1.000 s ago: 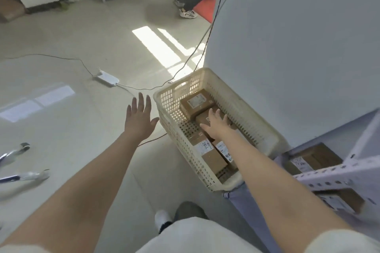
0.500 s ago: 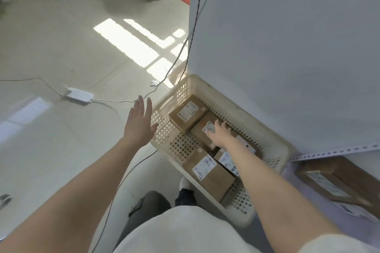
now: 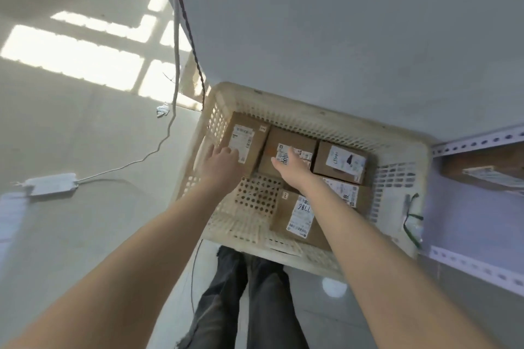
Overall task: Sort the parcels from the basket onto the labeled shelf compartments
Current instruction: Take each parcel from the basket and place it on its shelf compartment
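Observation:
A cream plastic basket [image 3: 272,93] stands on the floor against a white panel and holds several brown cardboard parcels with white labels. My left hand [image 3: 222,161] is inside the basket, fingers curled over the near corner of the left parcel [image 3: 246,133], thumb at its side. On the middle parcel [image 3: 295,139] lies my right hand [image 3: 292,168], flat with its fingers spread over the label. Another parcel [image 3: 344,161] sits to the right, one [image 3: 348,197] is partly under my right forearm, and one [image 3: 297,215] lies nearest me. All parcels rest in the basket.
The shelf's perforated rail [image 3: 479,142] is at the right, with a parcel [image 3: 487,170] on a compartment. The white panel [image 3: 340,37] rises behind the basket. Cables [image 3: 175,65] and a white power adapter [image 3: 51,184] lie on the floor at left. My legs [image 3: 243,292] are below.
My left hand has moved from outside the basket's left rim onto the left parcel. My right hand stays on the middle parcel. The view has tilted down over the basket.

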`<state>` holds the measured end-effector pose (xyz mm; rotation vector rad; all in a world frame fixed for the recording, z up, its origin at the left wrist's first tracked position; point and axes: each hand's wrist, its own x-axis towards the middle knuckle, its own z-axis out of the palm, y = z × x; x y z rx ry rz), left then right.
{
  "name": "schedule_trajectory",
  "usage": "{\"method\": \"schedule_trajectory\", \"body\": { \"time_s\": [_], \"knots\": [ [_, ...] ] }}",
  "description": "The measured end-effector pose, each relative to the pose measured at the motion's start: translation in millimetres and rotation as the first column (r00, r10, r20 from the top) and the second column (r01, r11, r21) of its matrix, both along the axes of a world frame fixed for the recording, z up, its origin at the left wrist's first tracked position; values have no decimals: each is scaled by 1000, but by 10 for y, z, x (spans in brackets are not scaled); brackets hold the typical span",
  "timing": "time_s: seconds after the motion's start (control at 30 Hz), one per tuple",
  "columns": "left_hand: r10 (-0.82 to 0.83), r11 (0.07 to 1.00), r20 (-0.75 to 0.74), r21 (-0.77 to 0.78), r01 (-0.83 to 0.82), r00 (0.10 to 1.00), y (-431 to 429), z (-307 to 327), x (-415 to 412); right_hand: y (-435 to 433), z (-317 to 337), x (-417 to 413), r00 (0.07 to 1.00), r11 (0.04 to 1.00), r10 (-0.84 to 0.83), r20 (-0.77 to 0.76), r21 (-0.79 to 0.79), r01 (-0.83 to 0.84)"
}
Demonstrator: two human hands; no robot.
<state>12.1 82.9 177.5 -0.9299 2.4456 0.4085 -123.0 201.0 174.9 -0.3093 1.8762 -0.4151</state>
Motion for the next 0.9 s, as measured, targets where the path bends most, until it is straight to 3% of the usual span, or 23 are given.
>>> {"method": "schedule_trajectory", "body": {
  "time_s": [0.13,0.33,0.43,0.57,0.7,0.9],
  "knots": [
    [146,988,-19,45,-145,989,-151,-568,-250,-181,-619,7,970,980,-200,138,37,197],
    [337,933,39,122,-339,941,-611,-1600,-361,-590,-1473,-77,948,951,-308,84,-5,310],
    [362,922,13,140,-361,932,-815,-1958,-391,-725,-1791,-42,917,925,-378,129,4,381],
    [395,909,-15,151,-388,919,-907,-2233,-440,-811,-2090,40,888,898,-437,143,26,438],
    [493,843,-43,270,-465,869,-976,-2436,-466,-910,-2266,120,866,878,-478,145,48,477],
    [607,768,-61,304,-564,793,-1017,-2503,-529,-1121,-2358,132,843,844,-534,66,111,525]
  ]
}}
